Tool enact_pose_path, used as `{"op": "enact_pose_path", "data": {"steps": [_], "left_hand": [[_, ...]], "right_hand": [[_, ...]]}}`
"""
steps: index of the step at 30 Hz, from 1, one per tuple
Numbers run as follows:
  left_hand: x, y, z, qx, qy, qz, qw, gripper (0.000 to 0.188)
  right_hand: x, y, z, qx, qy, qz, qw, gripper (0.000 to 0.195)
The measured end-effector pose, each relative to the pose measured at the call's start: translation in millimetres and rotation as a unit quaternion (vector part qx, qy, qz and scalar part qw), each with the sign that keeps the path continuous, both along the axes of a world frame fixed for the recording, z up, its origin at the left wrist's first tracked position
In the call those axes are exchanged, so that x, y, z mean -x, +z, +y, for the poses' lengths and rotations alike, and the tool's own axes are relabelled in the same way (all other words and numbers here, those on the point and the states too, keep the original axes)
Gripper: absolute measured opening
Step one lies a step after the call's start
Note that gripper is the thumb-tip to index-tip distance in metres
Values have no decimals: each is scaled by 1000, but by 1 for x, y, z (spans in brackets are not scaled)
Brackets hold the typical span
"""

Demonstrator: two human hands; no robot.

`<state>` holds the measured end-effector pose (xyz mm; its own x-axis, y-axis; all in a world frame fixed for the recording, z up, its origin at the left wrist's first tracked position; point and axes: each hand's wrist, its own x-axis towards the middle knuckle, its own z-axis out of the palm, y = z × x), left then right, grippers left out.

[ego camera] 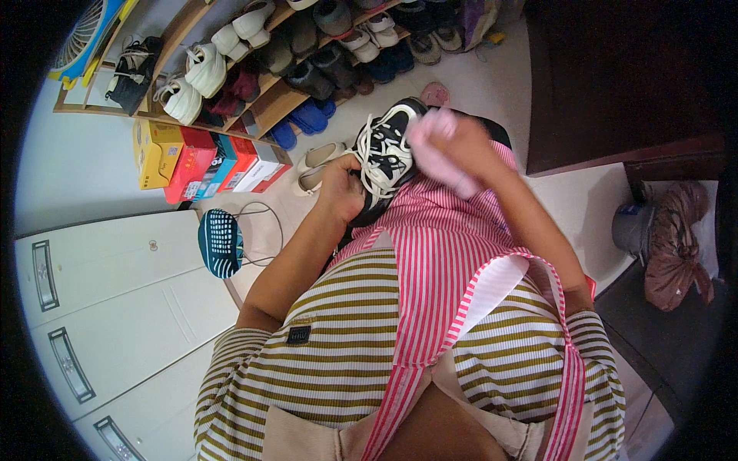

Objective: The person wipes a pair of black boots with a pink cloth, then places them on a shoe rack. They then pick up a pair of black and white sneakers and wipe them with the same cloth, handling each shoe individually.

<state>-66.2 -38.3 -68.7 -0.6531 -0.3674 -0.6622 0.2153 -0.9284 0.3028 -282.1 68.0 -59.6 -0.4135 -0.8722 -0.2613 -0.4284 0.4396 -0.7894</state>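
My left hand [341,190] grips a black and white lace-up sneaker [385,138] at its near end, thumb on the upper beside the white laces. The sneaker is held over my lap, toe pointing away from me. A pink cloth [439,151] is bunched in my right hand [470,147], close against the shoe's right side; motion blurs it, so I cannot tell whether it touches. Beneath lies the red-and-white striped apron [438,230] that I wear. Part of the shoe's sole is hidden by my left hand.
A wooden shoe rack [277,101] with several pairs stands ahead to the left. Shoe boxes [199,164] line its end. Beige flats [316,167] and a pink slipper [435,94] lie on the floor. A small stool [221,243] and white cabinet [132,305] are left; a grey bucket [631,229] is right.
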Motion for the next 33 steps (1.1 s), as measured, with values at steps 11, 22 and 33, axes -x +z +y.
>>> {"op": "enact_pose_path", "data": {"steps": [11, 22, 33], "left_hand": [[-12, -2, 2, 29, -10, 56, 998, 47], [-19, 0, 2, 64, -13, 92, 994, 48], [-18, 16, 5, 60, 15, 93, 994, 52]], "right_hand": [[36, 3, 23, 42, -74, -135, 987, 37], [-38, -34, 25, -66, 219, -29, 973, 40], [24, 13, 5, 75, -101, -10, 992, 47]]}}
